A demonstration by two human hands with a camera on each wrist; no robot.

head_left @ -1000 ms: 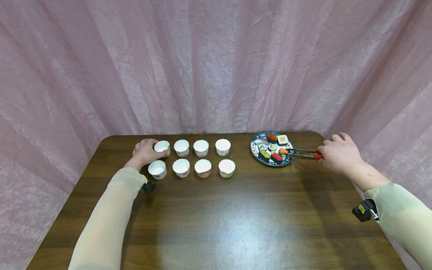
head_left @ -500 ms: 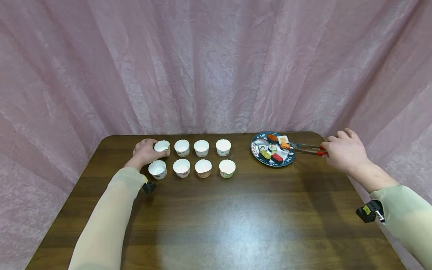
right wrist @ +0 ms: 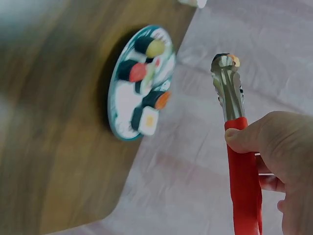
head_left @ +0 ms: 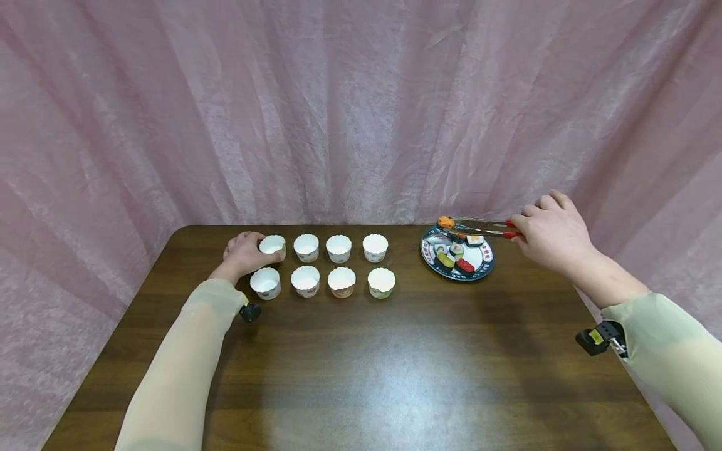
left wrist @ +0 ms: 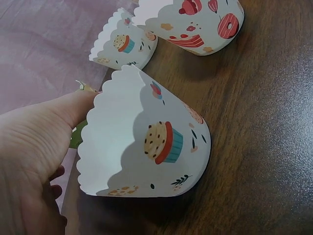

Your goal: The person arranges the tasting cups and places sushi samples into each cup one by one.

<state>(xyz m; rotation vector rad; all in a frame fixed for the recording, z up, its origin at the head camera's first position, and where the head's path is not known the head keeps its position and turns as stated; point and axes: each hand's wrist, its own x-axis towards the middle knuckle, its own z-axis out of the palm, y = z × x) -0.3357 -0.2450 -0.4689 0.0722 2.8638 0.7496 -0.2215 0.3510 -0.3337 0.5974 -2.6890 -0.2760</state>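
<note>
At the left of the table my left hand (head_left: 245, 254) holds the far-left paper baking cup (head_left: 273, 243), with the thumb along its near side. In the left wrist view a cupcake-print cup (left wrist: 146, 142) hides most of that held cup. My right hand (head_left: 555, 232) grips red-handled metal tongs (head_left: 479, 227), the thumb pressing the upper handle (right wrist: 243, 161). Between the tong tips is an orange-topped sushi piece (head_left: 445, 222), raised over the far rim of the dark blue plate (head_left: 488, 255). In the right wrist view the tips mostly cover this piece.
Several white paper cups stand in two rows, including a green-based one (head_left: 381, 283) at the front right. On the plate lie several sushi pieces, among them a red-topped one (head_left: 465, 265) and a yellow-green one (head_left: 445, 260). A pink curtain (head_left: 361, 113) hangs behind the table.
The tongs have lifted the orange-topped sushi from the plate's right side, up and to the left. My right hand has risen with them. The left hand keeps its hold on the cup.
</note>
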